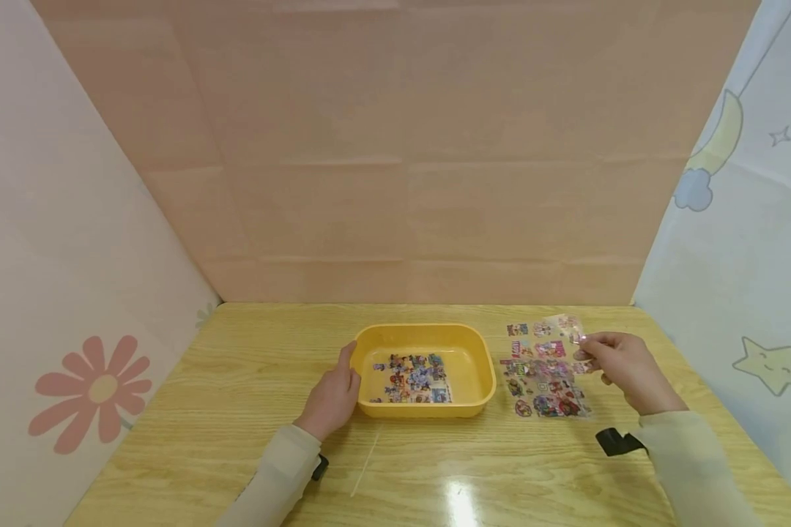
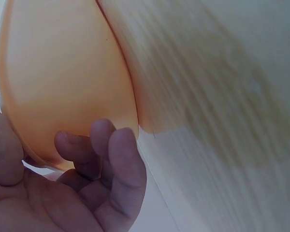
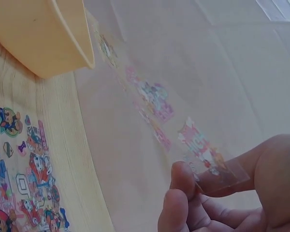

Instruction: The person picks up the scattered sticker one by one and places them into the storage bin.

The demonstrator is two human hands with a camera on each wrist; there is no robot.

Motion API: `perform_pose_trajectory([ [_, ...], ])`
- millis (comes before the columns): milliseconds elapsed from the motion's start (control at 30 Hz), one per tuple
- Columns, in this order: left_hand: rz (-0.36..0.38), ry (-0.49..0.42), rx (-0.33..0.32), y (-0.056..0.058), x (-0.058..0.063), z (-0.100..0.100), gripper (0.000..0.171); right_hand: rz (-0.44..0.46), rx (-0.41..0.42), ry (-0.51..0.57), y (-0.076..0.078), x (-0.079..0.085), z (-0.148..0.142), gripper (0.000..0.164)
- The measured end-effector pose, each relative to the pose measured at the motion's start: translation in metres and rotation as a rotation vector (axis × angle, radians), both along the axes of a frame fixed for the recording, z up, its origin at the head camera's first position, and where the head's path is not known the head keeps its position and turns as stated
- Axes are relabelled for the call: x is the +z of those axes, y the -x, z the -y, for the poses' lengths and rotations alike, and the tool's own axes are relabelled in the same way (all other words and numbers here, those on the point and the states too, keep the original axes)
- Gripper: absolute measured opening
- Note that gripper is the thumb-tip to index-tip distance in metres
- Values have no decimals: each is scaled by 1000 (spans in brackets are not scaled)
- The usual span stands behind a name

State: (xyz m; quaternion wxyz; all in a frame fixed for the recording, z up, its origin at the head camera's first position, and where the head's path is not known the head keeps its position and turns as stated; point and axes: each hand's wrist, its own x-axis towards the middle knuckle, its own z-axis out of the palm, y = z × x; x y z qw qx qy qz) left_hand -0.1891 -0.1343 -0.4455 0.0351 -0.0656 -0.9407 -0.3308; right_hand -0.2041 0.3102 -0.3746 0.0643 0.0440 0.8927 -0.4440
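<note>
Counter (image 1: 237, 439) bears a yellow tray (image 1: 422, 411), its left rim gripped by the left hand (image 1: 332, 395), fingers bent. Right of it, the right hand (image 1: 626, 369) pinches a clear sheet (image 1: 550, 349) above other stickers (image 1: 556, 402); more stickers (image 1: 420, 378) lie inside the tray.

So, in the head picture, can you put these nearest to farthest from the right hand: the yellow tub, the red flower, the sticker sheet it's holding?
1. Sticker sheet: pinched in the right hand.
2. Yellow tub: left of that hand.
3. Red flower: way over on the far left.
</note>
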Motion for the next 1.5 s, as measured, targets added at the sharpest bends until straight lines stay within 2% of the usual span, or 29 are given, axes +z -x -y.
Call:
perform_pose_trajectory([
  [933,8,16,-7,3,0,-3,53,-50,75,49,7,14,38,52],
  [1500,26,10,-5,2,0,0,53,-20,97,85,12,20,66,45],
])
